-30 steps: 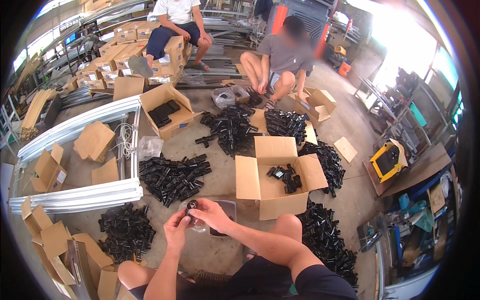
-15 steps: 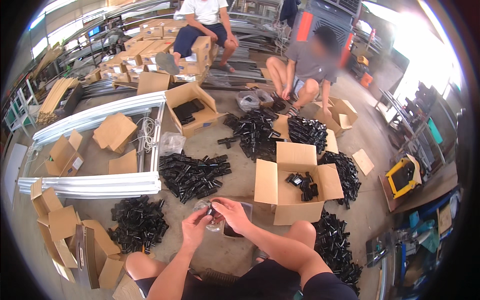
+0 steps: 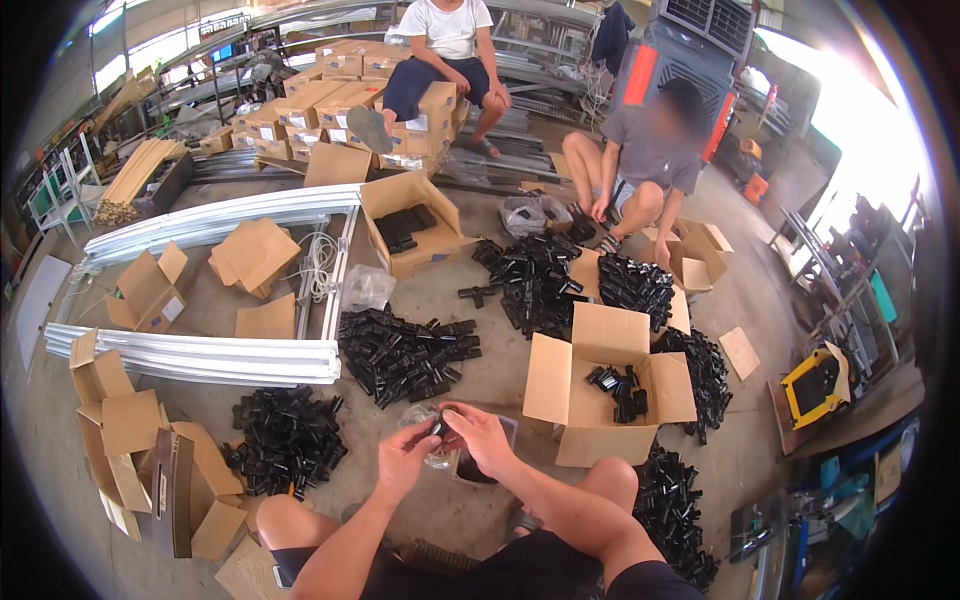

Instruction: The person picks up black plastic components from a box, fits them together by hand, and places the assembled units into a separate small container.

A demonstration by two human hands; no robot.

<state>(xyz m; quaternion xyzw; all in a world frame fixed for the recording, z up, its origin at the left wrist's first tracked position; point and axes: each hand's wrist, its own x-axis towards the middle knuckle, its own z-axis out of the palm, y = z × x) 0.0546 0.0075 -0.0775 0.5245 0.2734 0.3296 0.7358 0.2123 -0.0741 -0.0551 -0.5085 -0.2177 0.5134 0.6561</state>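
My left hand and my right hand meet in front of me, fingers closed around a small black part. Its exact shape is mostly hidden by my fingertips. Just behind and below them is a clear plastic bag, which sits at the edge of a small grey tub with dark contents. To the right stands an open cardboard box with several black fittings inside. Heaps of similar black fittings lie ahead and to the left.
More heaps of black fittings lie further off and along my right side. White metal profiles and flattened cardboard occupy the left. A seated person reaches into a box; another sits on stacked cartons.
The whole view has shifted, so the surroundings appear further right and a little lower. My hands remain together on the small black part, with the fingers slightly rearranged.
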